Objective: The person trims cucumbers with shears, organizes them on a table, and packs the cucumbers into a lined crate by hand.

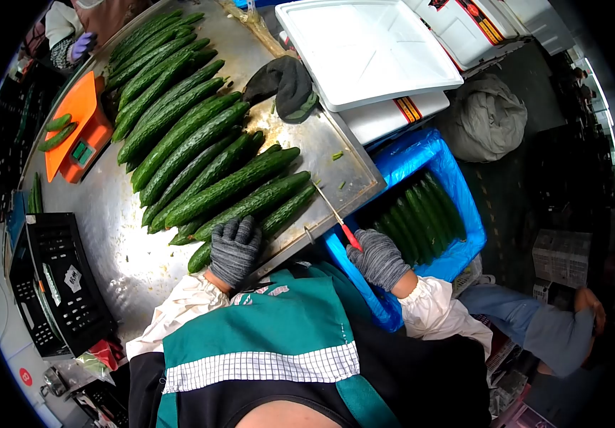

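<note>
"Cucumbers [193, 155]: where?"

"Side by side in a long slanting row across the metal tabletop [125, 242]. More cucumbers [422, 217] inside the blue-lined box [473, 221], just past the tabletop's near corner."

"Hands?"

"Left hand [235, 250], gloved: laid over the near end of the row, fingers bent across the cucumbers there. Firm hold or light rest, can't tell. Right hand [377, 258], also gloved: clenched round the red handle of a knife [349, 235], blade angled toward the nearest tips. Touching or just short, can't tell."

"Step in hand?"

"Trimming or sorting at the near end, by the look of it. Not sure which."

"Next move, calling for what?"

"Probably a steady left-hand hold, fingers clear of the blade, plus careful tip control on the right."

"Other stuff? Anything in the way?"

"Orange scale [83, 121] to the left, two small cucumbers [58, 137] on top. Dark cloth [282, 87] just beside the row; white lid [368, 50] beyond. Black crate [65, 260] at left. Likely nuisance: neighbouring cucumbers packed close, tabletop edge right under the knife."
</note>
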`<state>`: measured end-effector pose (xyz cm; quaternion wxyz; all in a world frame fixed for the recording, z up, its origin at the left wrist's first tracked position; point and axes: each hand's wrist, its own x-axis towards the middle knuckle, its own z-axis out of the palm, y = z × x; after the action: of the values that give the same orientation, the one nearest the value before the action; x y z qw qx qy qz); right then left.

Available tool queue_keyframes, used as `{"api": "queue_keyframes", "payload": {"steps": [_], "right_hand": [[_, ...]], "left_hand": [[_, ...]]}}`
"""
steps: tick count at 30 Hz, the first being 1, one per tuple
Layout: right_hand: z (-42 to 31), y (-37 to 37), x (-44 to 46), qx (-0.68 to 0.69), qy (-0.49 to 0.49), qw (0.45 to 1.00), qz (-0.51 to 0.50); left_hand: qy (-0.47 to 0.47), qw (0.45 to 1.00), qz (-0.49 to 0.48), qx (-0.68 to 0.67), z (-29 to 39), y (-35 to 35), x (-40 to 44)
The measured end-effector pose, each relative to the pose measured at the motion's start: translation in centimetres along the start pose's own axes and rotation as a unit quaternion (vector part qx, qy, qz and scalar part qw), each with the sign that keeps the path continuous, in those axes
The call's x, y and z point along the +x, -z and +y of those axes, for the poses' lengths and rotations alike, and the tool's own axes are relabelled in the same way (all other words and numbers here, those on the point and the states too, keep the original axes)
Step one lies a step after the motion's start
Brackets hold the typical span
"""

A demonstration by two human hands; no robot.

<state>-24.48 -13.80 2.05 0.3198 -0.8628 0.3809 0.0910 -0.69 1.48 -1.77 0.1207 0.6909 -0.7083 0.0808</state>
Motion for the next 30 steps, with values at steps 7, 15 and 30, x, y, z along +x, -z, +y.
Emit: {"api": "queue_keyframes", "payload": {"steps": [7, 15, 30], "right_hand": [[-0.1, -0.2, -0.3, 0.019, -0.021, 1.000, 0.005], [2.3, 2.9, 2.9, 0.031, 0.005, 0.990, 0.136], [-1.3, 0.9, 14.3, -0.204, -0.054, 0.959, 0.188]], "left_hand": [[0.004, 1.000, 0.002, 0.000, 0.1, -0.1, 0.0], [0.144, 0.979, 0.140, -0.044, -1.7, 4.2, -1.8], [0.336, 0.922, 0.046, -0.187, -10.5, 4.1, -7.0]]}}
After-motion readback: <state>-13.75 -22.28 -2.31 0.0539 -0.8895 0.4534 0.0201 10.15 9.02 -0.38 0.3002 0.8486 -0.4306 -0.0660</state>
